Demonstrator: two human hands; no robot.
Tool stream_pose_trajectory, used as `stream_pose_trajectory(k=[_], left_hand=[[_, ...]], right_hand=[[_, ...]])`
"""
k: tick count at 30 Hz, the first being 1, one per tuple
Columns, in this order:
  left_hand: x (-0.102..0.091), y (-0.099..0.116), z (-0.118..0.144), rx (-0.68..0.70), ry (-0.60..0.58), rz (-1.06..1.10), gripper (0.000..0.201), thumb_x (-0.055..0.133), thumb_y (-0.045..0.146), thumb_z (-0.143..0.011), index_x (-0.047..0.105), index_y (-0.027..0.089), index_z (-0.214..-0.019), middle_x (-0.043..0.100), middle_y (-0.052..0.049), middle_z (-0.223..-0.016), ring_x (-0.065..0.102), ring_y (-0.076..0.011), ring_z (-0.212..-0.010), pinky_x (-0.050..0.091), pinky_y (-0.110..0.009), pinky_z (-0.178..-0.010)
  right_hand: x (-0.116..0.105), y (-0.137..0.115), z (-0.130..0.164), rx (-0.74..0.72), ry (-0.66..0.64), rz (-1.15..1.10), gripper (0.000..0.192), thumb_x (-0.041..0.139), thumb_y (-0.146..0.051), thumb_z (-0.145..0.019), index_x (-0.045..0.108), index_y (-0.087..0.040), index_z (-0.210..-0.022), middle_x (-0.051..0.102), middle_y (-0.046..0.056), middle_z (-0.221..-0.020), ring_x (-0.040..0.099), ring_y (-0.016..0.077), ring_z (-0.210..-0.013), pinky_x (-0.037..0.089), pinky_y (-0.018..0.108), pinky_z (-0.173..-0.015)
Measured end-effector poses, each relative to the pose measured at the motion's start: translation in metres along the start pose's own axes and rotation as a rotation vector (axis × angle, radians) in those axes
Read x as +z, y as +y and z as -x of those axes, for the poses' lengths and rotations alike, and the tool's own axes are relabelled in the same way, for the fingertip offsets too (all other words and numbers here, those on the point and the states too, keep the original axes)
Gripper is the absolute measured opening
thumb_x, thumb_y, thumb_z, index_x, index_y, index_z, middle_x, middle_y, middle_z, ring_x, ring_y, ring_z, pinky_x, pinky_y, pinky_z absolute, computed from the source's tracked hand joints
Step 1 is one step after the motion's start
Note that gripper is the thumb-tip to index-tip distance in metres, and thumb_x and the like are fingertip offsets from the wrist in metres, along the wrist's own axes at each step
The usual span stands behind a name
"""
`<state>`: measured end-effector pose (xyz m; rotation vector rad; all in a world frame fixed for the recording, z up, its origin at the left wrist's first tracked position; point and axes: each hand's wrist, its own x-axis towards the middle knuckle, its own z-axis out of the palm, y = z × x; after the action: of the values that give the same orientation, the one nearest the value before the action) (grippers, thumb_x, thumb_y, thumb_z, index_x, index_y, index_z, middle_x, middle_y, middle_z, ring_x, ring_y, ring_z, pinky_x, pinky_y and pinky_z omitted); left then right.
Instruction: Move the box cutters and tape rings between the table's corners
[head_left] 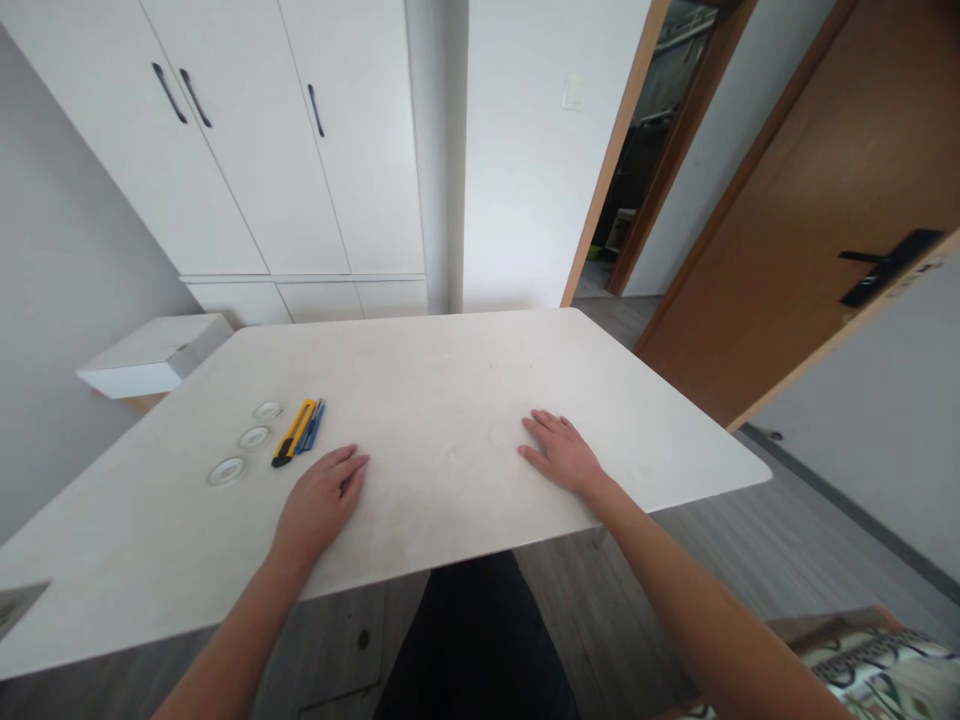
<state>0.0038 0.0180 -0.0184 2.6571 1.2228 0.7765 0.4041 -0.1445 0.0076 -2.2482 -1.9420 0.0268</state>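
No lettering, label or number can be read anywhere (the yellow utility knife (294, 432) included).

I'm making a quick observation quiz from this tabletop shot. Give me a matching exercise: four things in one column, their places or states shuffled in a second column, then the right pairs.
Things:
1. left hand
2. right hand
3. yellow utility knife
4. three clear round discs

Places or states:
A. in a row, nearest the table's left edge
B. flat on the table, just right of the knives
C. lying beside a blue knife
D. flat on the table's right half, nothing close by

Pairs: 1-B, 2-D, 3-C, 4-A
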Motion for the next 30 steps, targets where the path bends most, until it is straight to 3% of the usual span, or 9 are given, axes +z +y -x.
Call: stream_pose_trajectory(k=[4, 7, 10, 14, 17, 20, 25, 28, 30], left_hand=[[-0.002, 0.007, -0.001, 0.003, 0.006, -0.022, 0.04, 0.043, 0.039, -0.096, 0.075, 0.02, -0.11, 0.069, -0.01, -0.126, 0.064, -0.025, -0.117, 0.048, -0.043, -0.107], [-0.004, 0.011, -0.001, 0.002, 0.015, -0.024, 0.037, 0.044, 0.035, -0.097, 0.075, 0.019, -0.109, 0.07, -0.011, -0.125, 0.064, -0.0245, -0.117, 0.048, -0.042, -0.107], [-0.007, 0.014, -0.001, -0.001, 0.026, -0.012, 0.034, 0.046, 0.03, -0.097, 0.075, 0.018, -0.11, 0.069, -0.012, -0.126, 0.063, -0.0245, -0.118, 0.047, -0.042, -0.108], [-0.011, 0.017, -0.001, -0.014, 0.009, 0.018, 0.028, 0.05, 0.023, -0.093, 0.073, 0.019, -0.108, 0.072, -0.012, -0.117, 0.066, -0.0262, -0.111, 0.05, -0.044, -0.102], [-0.008, 0.018, -0.001, -0.067, 0.011, 0.015, 0.027, 0.05, 0.021, -0.09, 0.072, 0.016, -0.106, 0.074, -0.013, -0.107, 0.068, -0.0292, -0.103, 0.052, -0.048, -0.098], [-0.004, 0.016, 0.0, -0.056, 0.049, 0.032, 0.034, 0.05, 0.018, -0.088, 0.067, 0.011, -0.115, 0.072, -0.016, -0.116, 0.064, -0.0325, -0.112, 0.048, -0.053, -0.104], [-0.003, 0.016, 0.003, -0.031, 0.128, 0.078, 0.043, 0.046, 0.016, -0.091, 0.057, 0.013, -0.132, 0.064, -0.014, -0.133, 0.058, -0.0322, -0.124, 0.045, -0.05, -0.108], [-0.004, 0.017, 0.002, -0.025, 0.165, 0.143, 0.036, 0.046, 0.017, -0.091, 0.062, 0.014, -0.123, 0.069, -0.014, -0.122, 0.061, -0.0323, -0.119, 0.048, -0.048, -0.104], [-0.004, 0.017, 0.0, -0.015, 0.137, 0.165, 0.027, 0.049, 0.017, -0.089, 0.068, 0.016, -0.108, 0.073, -0.012, -0.109, 0.064, -0.0298, -0.111, 0.049, -0.046, -0.1]], right_hand=[[-0.005, -0.016, -0.015, 0.062, 0.021, 0.034, 0.05, 0.045, -0.048, -0.098, 0.062, -0.018, -0.136, 0.055, 0.016, -0.146, 0.048, 0.0295, -0.136, 0.033, 0.046, -0.114], [-0.014, -0.059, -0.044, 0.003, 0.001, 0.0, 0.039, 0.048, -0.039, -0.098, 0.068, -0.018, -0.124, 0.066, 0.015, -0.13, 0.06, 0.0275, -0.123, 0.042, 0.04, -0.107], [-0.023, -0.134, -0.08, -0.241, -0.024, -0.101, 0.036, 0.051, -0.036, -0.099, 0.068, -0.019, -0.126, 0.068, 0.011, -0.128, 0.06, 0.0238, -0.121, 0.043, 0.035, -0.106], [-0.024, -0.255, -0.129, -0.566, -0.091, -0.172, 0.037, 0.059, -0.035, -0.096, 0.066, -0.019, -0.128, 0.068, 0.01, -0.129, 0.061, 0.0232, -0.121, 0.043, 0.034, -0.106], [-0.013, -0.335, -0.163, -0.792, -0.157, -0.164, 0.039, 0.065, -0.029, -0.092, 0.065, -0.02, -0.13, 0.066, 0.01, -0.132, 0.059, 0.0242, -0.124, 0.043, 0.037, -0.106], [0.004, -0.394, -0.19, -0.95, -0.177, -0.088, 0.046, 0.07, -0.026, -0.088, 0.061, -0.022, -0.133, 0.061, 0.009, -0.139, 0.055, 0.0249, -0.128, 0.042, 0.038, -0.107], [0.021, -0.436, -0.209, -0.996, -0.336, 0.14, 0.05, 0.075, -0.026, -0.082, 0.062, -0.022, -0.13, 0.066, 0.009, -0.131, 0.059, 0.0288, -0.12, 0.05, 0.038, -0.094], [0.021, -0.435, -0.22, -1.003, -0.339, 0.162, 0.044, 0.071, -0.029, -0.084, 0.064, -0.023, -0.127, 0.067, 0.009, -0.128, 0.059, 0.0281, -0.118, 0.05, 0.037, -0.093], [0.019, -0.43, -0.231, -0.921, -0.284, 0.142, 0.045, 0.069, -0.036, -0.085, 0.063, -0.023, -0.128, 0.066, 0.01, -0.129, 0.059, 0.0293, -0.119, 0.05, 0.038, -0.093]])
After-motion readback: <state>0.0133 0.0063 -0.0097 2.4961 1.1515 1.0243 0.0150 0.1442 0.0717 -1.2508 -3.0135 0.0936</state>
